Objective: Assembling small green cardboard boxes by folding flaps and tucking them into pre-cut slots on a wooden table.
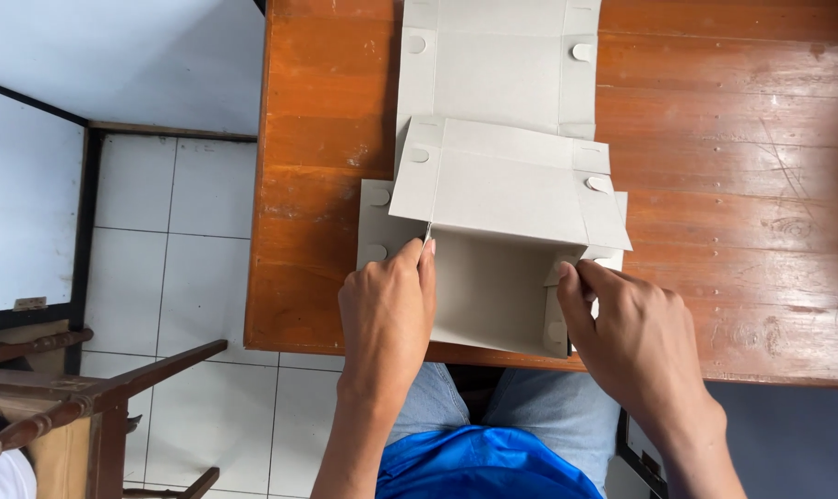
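Box: grey cardboard box (493, 277) lay half folded at the near edge of the worktop (733, 185), in front of the person's lap.
Done so far: judging by the creases, the back panel (507, 189) stood raised and leaned over the base, and both side walls were partly upright.
Left to do: the side tabs were not yet tucked, and the far panels with round tabs lay flat on the wood.
Direction: the sheet's long axis ran away from the person, near edge to far edge; the open trough faced up and toward the person.
Left hand: left hand (387, 310) had its fingers (425, 251) closed on the left wall's top corner.
Right hand: right hand (636, 337) pinched the right wall's flap (559, 268) between thumb and forefinger.
Around: white tiled floor (206, 231) and a wooden chair (59, 407) lay to the left.
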